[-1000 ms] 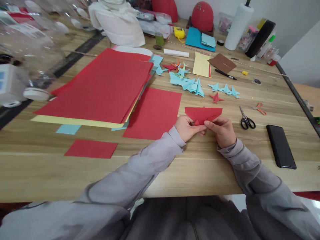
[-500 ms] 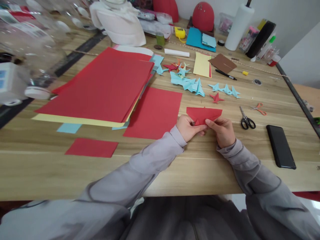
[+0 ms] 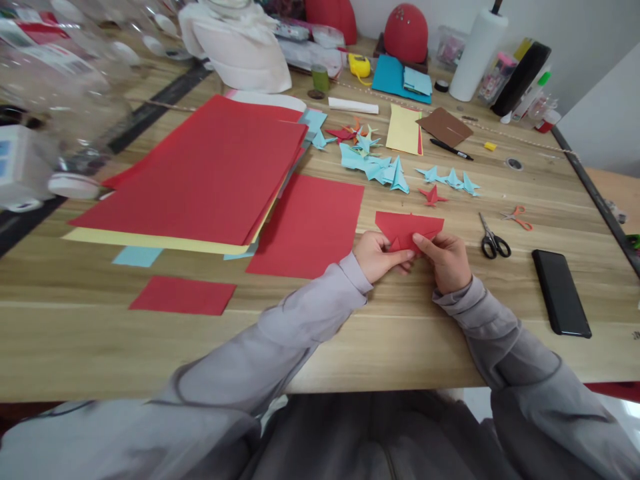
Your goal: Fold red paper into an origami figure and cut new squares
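A folded red paper [image 3: 407, 227] is held up between both hands near the table's front, its wide edge facing away from me. My left hand [image 3: 375, 257] pinches its lower left part between thumb and fingers. On the lower right part, my right hand [image 3: 447, 260] presses its thumb, with the other fingers behind the paper. Just beyond it lies a small red folded star-like piece [image 3: 433, 195]. A large red sheet [image 3: 313, 223] lies flat to the left of my left hand. Some fingertips are hidden by the paper.
Left are a red paper stack [image 3: 200, 173], a small red rectangle [image 3: 183, 295] and clear plastic bottles [image 3: 65, 87]. Blue folded pieces [image 3: 375, 167] lie farther back. Black-handled scissors [image 3: 494, 241], orange scissors [image 3: 520, 217] and a black phone [image 3: 561, 292] are at the right.
The right thumb has shifted very slightly on the red paper, and the paper's left corner has moved a little to the right. Both hands keep their grip.
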